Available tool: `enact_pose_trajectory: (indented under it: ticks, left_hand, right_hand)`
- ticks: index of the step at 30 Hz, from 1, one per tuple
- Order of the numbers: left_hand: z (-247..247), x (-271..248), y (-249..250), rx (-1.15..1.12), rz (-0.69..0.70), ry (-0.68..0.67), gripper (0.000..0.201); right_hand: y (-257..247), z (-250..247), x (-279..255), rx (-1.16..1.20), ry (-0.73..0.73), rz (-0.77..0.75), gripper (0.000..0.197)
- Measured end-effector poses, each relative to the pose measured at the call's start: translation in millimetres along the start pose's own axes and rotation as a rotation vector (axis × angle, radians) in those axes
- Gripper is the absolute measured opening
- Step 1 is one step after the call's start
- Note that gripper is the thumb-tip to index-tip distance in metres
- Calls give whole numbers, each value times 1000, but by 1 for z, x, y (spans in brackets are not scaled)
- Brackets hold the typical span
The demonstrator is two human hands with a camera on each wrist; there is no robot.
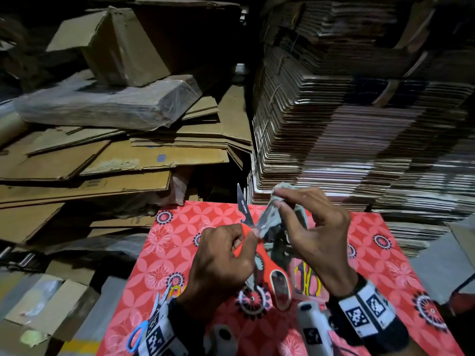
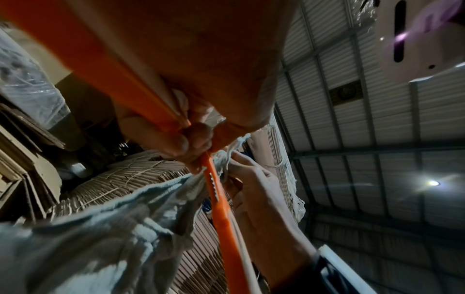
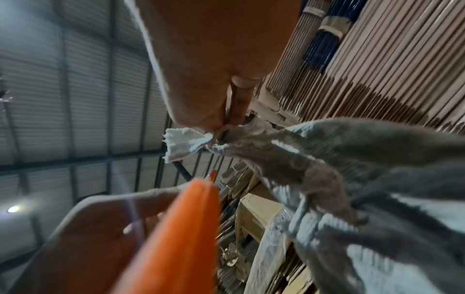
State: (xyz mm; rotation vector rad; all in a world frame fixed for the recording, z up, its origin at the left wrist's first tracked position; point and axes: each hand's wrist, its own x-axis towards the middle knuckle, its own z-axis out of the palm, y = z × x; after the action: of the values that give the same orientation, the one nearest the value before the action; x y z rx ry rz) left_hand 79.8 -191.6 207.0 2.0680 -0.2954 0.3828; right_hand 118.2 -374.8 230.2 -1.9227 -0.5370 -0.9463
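Gripping scissors (image 1: 243, 205) stamped STAINLESS STEEL; right hand (image 1: 318, 235) pinching cloth (image 1: 270, 217).

Left hand (image 1: 221, 255) and right hand (image 1: 318, 235) bare. Right wristband (image 1: 365, 309), lower right of head view: white band with black square-pattern tags, over a wide black cuff (image 1: 395, 337). Left wristband (image 1: 158, 335), bottom edge left of centre: same white band and black tags, cut off by frame. White plastic right camera housing (image 1: 312, 327), dark lens spot, beside right wrist. Left camera housing (image 1: 221, 337), white, bottom centre. Left wrist view, upper right: white housing, long dark slot.
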Motion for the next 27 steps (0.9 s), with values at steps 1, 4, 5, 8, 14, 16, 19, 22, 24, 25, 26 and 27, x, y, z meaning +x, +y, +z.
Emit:
enact_pose_trajectory:
  ticks: [1, 4, 5, 8, 14, 16, 19, 22, 24, 25, 26, 27]
  left_hand:
    - [-1, 0, -1, 5, 12, 5, 55]
    - [2, -3, -6, 34, 16, 13, 57]
    - [4, -4, -7, 46, 18, 14, 58]
    - [11, -8, -8, 135, 79, 56, 53]
    - [16, -9, -17, 151, 82, 78, 52]
    - [13, -6, -14, 131, 105, 91, 53]
    - [6, -2, -8, 105, 92, 117, 57]
    - [5, 0, -8, 61, 4, 62, 54]
    - [5, 1, -5, 12, -7, 32, 52]
    - [4, 2, -3, 14, 10, 40, 53]
    - [5, 2, -1, 26, 27, 47, 54]
    - [5, 2, 1, 39, 42, 48, 55]
  right_hand:
    - [-1, 1, -6, -5, -13, 1, 16]
    - [2, 0, -19, 17, -49, 45, 20]
    - [3, -2, -20, 24, -59, 55, 20]
    - [13, -5, -14, 101, -26, 153, 15]
    - [28, -14, 6, 321, 63, 371, 15]
    - [34, -21, 10, 349, 127, 391, 18]
    - [35, -30, 14, 362, 158, 380, 22]
    - [19, -27, 9, 368, 126, 354, 26]
    - [9, -20, 4, 371, 121, 338, 22]
    - [5, -15, 2, 362, 115, 324, 19]
    - [2, -11, 0, 346, 108, 307, 18]
    - [0, -7, -1, 320, 101, 283, 19]
